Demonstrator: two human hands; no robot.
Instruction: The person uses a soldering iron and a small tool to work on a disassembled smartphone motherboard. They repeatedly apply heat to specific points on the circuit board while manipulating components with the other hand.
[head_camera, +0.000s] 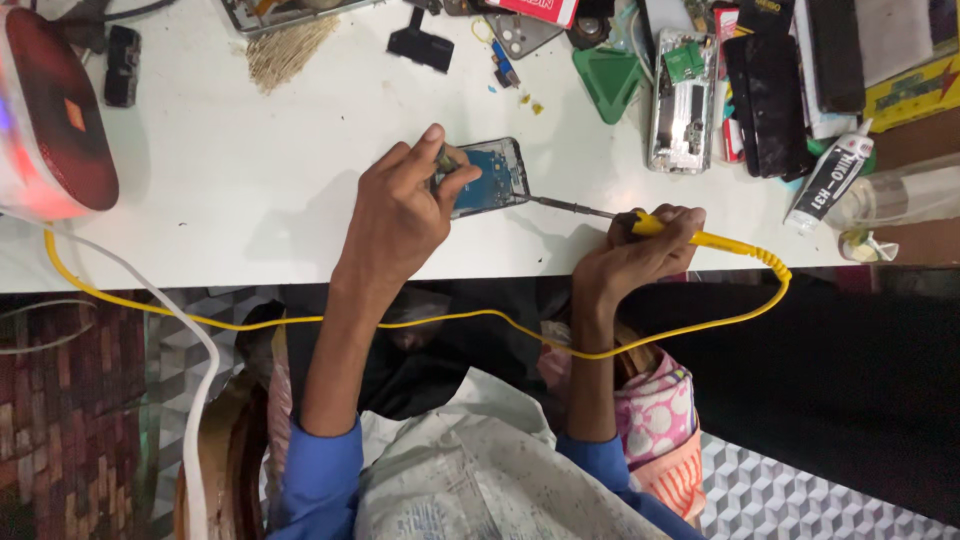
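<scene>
Yellow coiled cord (400, 322) loops nearest. Right hand (640, 250): fingers wrapped round soldering iron (690, 236), metal tip at the board. Left hand (400, 215): fingers pinching opened phone (492, 178) flat on white tabletop (250, 150); blue circuitry exposed, back off, work midway. Beyond: dismantled silver handset (682, 105), green triangular pick (610, 80), glue tube (828, 180).

Opened phone (488, 178) lies flat; yellow-handled soldering iron (640, 222) tip touches it.

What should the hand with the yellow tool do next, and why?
Probably nudge the soldering iron tip slightly further onto the opened phone. The right hand holds the iron with its thin tip right at the phone's edge, and the left hand is pressing the phone down on the white table.
</scene>
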